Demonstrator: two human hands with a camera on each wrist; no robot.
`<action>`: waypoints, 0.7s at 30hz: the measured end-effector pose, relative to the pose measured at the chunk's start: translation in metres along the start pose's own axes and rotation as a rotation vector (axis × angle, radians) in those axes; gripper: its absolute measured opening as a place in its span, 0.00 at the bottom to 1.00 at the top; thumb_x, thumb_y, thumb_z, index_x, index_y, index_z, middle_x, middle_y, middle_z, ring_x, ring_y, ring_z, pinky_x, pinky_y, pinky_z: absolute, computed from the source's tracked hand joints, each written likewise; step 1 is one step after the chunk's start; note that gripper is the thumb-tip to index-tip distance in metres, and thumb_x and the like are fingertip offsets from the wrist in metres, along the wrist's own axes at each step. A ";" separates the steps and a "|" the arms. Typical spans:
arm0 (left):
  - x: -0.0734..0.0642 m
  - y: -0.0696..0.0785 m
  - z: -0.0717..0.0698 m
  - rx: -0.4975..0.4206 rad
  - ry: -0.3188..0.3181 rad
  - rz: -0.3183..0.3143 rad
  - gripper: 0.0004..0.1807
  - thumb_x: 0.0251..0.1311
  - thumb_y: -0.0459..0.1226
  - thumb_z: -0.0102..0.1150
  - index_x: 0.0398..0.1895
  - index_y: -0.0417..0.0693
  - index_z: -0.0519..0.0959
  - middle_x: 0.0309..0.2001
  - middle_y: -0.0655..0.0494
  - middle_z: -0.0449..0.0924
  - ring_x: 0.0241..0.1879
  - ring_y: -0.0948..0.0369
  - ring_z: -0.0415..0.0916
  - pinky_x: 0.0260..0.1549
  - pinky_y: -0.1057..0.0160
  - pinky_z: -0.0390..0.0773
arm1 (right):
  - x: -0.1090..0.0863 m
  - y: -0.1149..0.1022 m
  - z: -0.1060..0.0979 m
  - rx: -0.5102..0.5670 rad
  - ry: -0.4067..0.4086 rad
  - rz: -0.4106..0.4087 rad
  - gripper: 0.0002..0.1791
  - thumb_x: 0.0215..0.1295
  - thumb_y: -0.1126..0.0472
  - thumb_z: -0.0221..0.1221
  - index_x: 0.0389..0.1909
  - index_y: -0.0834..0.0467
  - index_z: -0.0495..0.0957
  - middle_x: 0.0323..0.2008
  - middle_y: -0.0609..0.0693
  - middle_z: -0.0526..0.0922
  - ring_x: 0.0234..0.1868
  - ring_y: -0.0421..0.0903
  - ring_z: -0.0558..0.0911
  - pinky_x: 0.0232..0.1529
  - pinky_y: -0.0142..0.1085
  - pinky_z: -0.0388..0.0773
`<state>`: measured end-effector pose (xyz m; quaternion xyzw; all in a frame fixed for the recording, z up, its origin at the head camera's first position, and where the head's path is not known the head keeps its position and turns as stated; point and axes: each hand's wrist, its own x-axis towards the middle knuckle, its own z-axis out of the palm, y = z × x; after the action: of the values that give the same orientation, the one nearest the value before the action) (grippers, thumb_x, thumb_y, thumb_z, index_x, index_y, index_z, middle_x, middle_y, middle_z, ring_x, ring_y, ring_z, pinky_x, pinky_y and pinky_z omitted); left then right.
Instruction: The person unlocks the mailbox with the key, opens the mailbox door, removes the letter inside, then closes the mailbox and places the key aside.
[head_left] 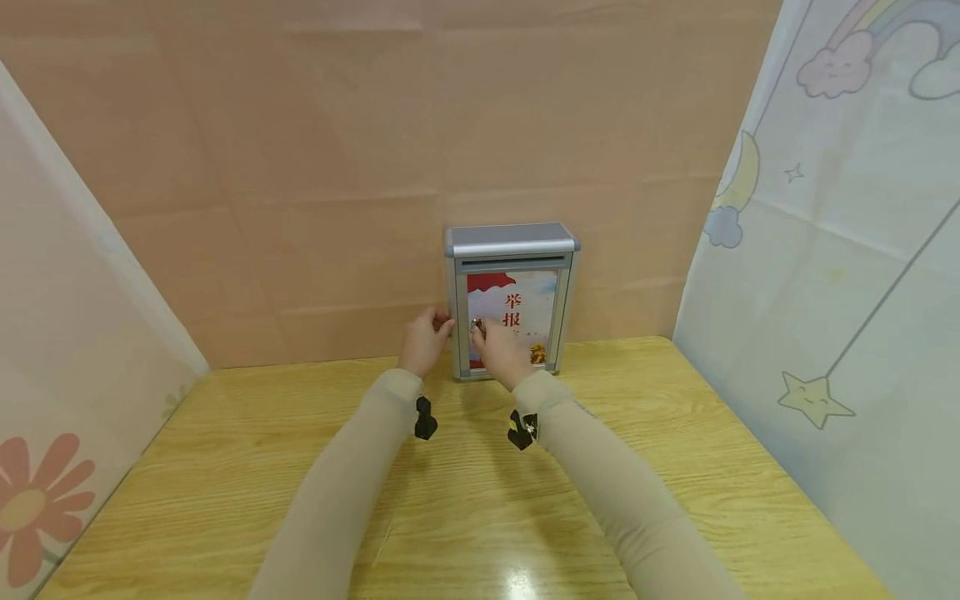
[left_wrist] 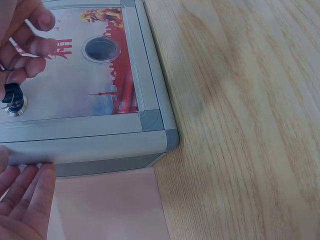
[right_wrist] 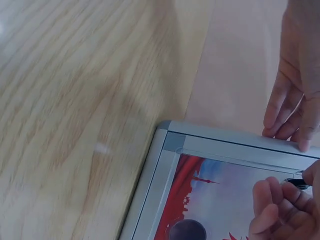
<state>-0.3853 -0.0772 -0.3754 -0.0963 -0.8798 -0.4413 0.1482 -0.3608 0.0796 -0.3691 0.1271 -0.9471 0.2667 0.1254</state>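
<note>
A grey metal letter box [head_left: 513, 237] with a slot near its top and a printed red-and-white front stands upright against the back wall. My right hand [head_left: 504, 348] is at the left part of its front. There it pinches a small black-headed key [left_wrist: 12, 93] at the round metal lock [left_wrist: 18, 108]; the other fingers are loosely curled. My left hand [head_left: 424, 340] rests on the box's left side, its fingers [left_wrist: 39, 192] fairly straight along the side panel and its thumb at the front edge. The right hand partly hides the lock in the head view.
A wood-grain table [head_left: 300, 467] bears the box. Behind it hangs a creased peach-coloured cloth [head_left: 337, 167]. Printed pale panels [head_left: 862, 292] rise along both sides of the table. A dark round window [left_wrist: 101, 49] is set low in the box's front.
</note>
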 end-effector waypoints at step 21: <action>0.001 -0.001 0.001 -0.007 -0.021 0.003 0.11 0.69 0.42 0.55 0.43 0.43 0.76 0.38 0.49 0.82 0.36 0.56 0.78 0.33 0.61 0.77 | -0.015 0.003 -0.004 -0.040 0.031 -0.053 0.13 0.76 0.55 0.46 0.31 0.56 0.69 0.20 0.48 0.72 0.15 0.41 0.68 0.14 0.31 0.61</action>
<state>-0.3871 -0.0763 -0.3762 -0.1028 -0.8796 -0.4430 0.1395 -0.3470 0.0868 -0.3717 0.1455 -0.9465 0.2461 0.1495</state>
